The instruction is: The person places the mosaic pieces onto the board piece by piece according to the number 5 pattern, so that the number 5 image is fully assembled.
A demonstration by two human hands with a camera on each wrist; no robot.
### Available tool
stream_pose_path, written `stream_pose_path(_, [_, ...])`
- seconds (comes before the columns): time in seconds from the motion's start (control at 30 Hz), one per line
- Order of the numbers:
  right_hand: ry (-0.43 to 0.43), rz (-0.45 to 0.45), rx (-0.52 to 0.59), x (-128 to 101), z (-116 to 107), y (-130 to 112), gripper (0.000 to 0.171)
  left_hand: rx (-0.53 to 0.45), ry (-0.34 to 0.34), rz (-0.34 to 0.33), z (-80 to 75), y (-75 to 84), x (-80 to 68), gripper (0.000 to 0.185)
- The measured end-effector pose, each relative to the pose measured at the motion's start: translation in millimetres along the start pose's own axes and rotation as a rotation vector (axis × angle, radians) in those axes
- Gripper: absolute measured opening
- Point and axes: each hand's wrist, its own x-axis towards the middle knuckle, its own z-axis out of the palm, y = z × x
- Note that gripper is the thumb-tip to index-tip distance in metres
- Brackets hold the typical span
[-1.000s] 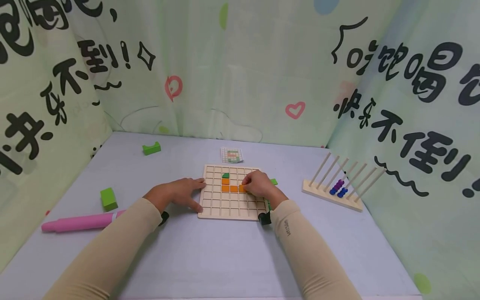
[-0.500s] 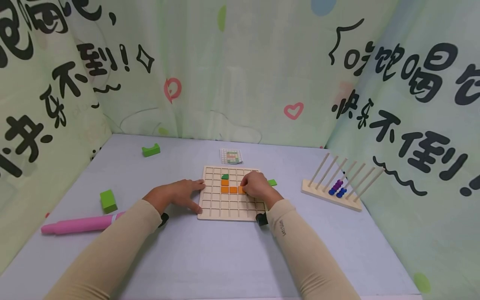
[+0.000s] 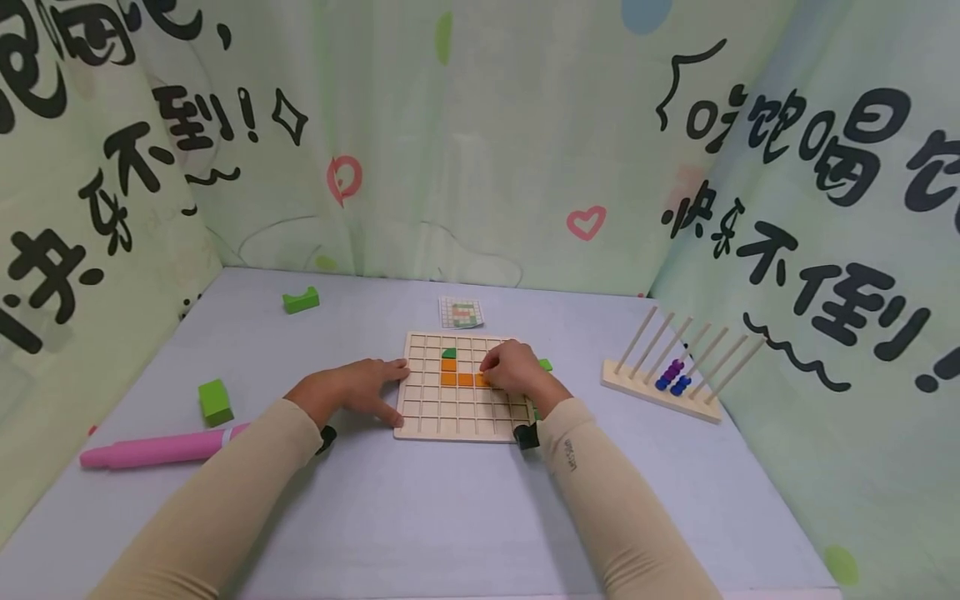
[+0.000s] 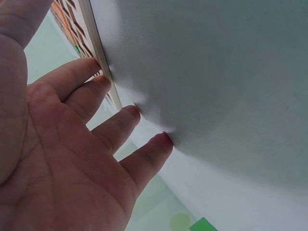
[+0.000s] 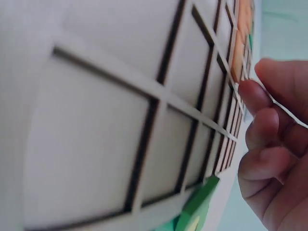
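A wooden grid board (image 3: 435,417) lies flat mid-table, with one green tile (image 3: 449,353) and several orange square tiles (image 3: 448,379) in its cells. My left hand (image 3: 356,386) rests at the board's left side with fingers spread, and in the left wrist view a fingertip (image 4: 98,65) touches the board's edge. Over the board's right half, my right hand (image 3: 517,372) has curled fingers, with thumb and forefinger at the rightmost visible orange tile (image 3: 482,380). In the right wrist view the fingertips meet beside the orange pieces (image 5: 237,60); part of the grip is hidden.
A pattern card (image 3: 461,312) lies behind the board. Green pieces (image 3: 545,365) sit at its right edge. Farther left are a green block (image 3: 215,402), a notched green block (image 3: 301,300) and a pink tube (image 3: 150,450). A wooden peg rack (image 3: 660,393) with blue and purple beads stands right.
Both hands keep almost the same places. My right hand and wrist shift only very slightly over the orange tile, and the head view drifts a little.
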Motion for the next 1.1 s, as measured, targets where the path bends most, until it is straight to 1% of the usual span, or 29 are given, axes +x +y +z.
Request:
stream_pose_path(0.1, [0.006, -0.019, 0.035, -4, -7, 6, 0.011, 0.002, -0.001, 0.001, -0.2, 0.3, 0.2, 0.097])
stream_pose_path(0.2, [0.010, -0.010, 0.083, -9, -14, 12, 0.014, 0.011, -0.001, 0.004, -0.9, -0.4, 0.5, 0.097])
stream_pose_path(0.33, [0.010, 0.014, 0.119, -16, -21, 22, 0.016, 0.015, -0.003, 0.011, -1.9, -1.6, 0.1, 0.098])
stream_pose_path(0.47, [0.008, 0.057, 0.139, -21, -23, 36, 0.013, 0.016, -0.010, 0.017, -1.7, -2.3, -0.1, 0.099])
stream_pose_path(0.53, [0.008, 0.078, 0.140, -23, -24, 43, 0.014, 0.016, -0.013, 0.017, -1.3, -2.4, 0.2, 0.099])
stream_pose_path(0.77, [0.012, 0.072, 0.102, -34, -24, 61, 0.018, 0.020, -0.012, 0.015, -0.7, -3.4, 0.4, 0.099])
stream_pose_path(0.97, [0.009, 0.115, 0.096, -38, -21, 72, 0.022, 0.025, -0.013, 0.037, -1.5, -2.3, 0.6, 0.099])
stream_pose_path(1.1, [0.022, 0.135, 0.099, -39, -19, 76, 0.022, 0.026, -0.013, 0.039, -1.7, -0.4, 0.6, 0.099])
